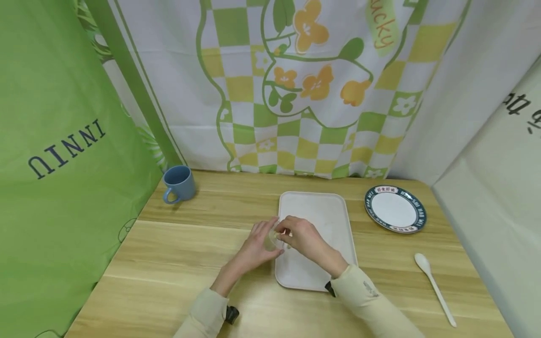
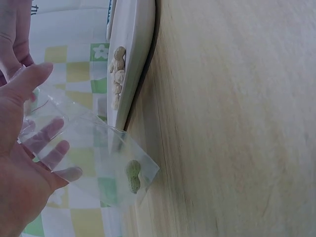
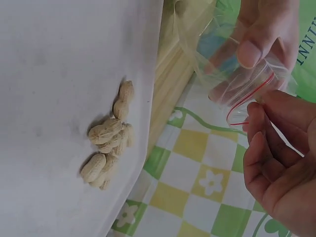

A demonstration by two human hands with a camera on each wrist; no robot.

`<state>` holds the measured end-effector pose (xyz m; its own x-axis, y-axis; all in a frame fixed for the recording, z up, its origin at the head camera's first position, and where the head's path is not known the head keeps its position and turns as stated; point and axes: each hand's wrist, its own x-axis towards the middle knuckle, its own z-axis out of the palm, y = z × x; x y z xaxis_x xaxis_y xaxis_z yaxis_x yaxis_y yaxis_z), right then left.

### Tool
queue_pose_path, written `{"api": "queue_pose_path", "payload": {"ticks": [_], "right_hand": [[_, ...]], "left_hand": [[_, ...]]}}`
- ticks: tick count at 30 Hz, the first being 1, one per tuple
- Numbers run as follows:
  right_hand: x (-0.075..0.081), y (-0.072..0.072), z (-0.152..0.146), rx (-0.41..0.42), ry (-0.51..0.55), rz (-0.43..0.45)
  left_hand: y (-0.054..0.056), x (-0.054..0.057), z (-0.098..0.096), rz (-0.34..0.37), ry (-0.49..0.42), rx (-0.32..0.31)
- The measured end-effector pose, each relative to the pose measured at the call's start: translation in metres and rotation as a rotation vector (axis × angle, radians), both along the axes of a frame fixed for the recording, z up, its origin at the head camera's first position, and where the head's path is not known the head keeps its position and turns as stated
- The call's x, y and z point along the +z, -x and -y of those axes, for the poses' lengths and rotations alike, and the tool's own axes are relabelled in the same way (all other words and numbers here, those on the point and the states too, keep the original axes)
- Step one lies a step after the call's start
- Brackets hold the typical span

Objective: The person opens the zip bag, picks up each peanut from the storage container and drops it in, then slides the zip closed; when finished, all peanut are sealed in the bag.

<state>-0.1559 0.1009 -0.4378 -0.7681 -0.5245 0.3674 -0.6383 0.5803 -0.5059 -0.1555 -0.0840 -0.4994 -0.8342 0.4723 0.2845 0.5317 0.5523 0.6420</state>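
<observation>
blue mug (image 1: 181, 183) stood near the far left corner of a wooden bench (image 1: 177, 263), dark-rimmed plate (image 1: 395, 210) set towards the far right, white spoon (image 1: 439, 296) laid on the nearer right, flower-and-check curtain (image 1: 308, 89) hung behind, green lettered cloth (image 1: 50, 211) hung at left

A clear plastic bag (image 2: 94, 140) is hanging tilted at the left edge of the tray, its upper part being held and a red seal line showing near that end. A single two-lobed, unshelled peanut (image 2: 133, 176) is lying inside, near the bag's lower corner. Several tan unshelled peanuts (image 3: 94, 167) are resting in a cluster, touching one another, near the rim of the tray (image 1: 314, 206). The white, rectangular, round-cornered tray is lying flat on the surface (image 1: 181, 249).
</observation>
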Motion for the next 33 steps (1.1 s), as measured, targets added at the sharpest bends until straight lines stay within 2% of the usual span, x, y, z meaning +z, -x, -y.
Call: {"api": "queue_pose_path", "payload": {"ticks": [4, 6, 9, 12, 15, 17, 22, 26, 33], "right_hand": [[0.001, 0.003, -0.006, 0.016, 0.054, 0.032], [0.003, 0.008, -0.012, -0.005, 0.079, 0.028], [0.007, 0.018, -0.025, -0.089, 0.121, 0.02], [0.006, 0.031, -0.039, -0.176, 0.12, 0.029], [-0.001, 0.041, -0.051, -0.212, 0.057, 0.099], [-0.009, 0.045, -0.057, -0.209, 0.002, 0.186], [-0.039, 0.054, -0.068, -0.208, -0.11, 0.332], [-0.055, 0.06, -0.072, -0.218, -0.136, 0.338], [-0.063, 0.065, -0.072, -0.213, -0.136, 0.284]], "left_hand": [[0.002, 0.001, 0.0, -0.021, 0.007, 0.007], [0.003, 0.001, 0.0, -0.041, 0.015, 0.011], [0.003, 0.003, 0.0, -0.065, 0.023, 0.015], [0.002, 0.005, 0.001, -0.079, 0.013, 0.012], [0.002, 0.006, 0.001, -0.076, -0.001, 0.01], [0.002, 0.006, 0.001, -0.066, 0.005, 0.016], [0.002, 0.005, 0.0, -0.048, -0.005, 0.018], [0.001, 0.003, 0.0, -0.022, -0.016, 0.022], [0.0, 0.003, 0.0, -0.016, -0.004, 0.029]]}}
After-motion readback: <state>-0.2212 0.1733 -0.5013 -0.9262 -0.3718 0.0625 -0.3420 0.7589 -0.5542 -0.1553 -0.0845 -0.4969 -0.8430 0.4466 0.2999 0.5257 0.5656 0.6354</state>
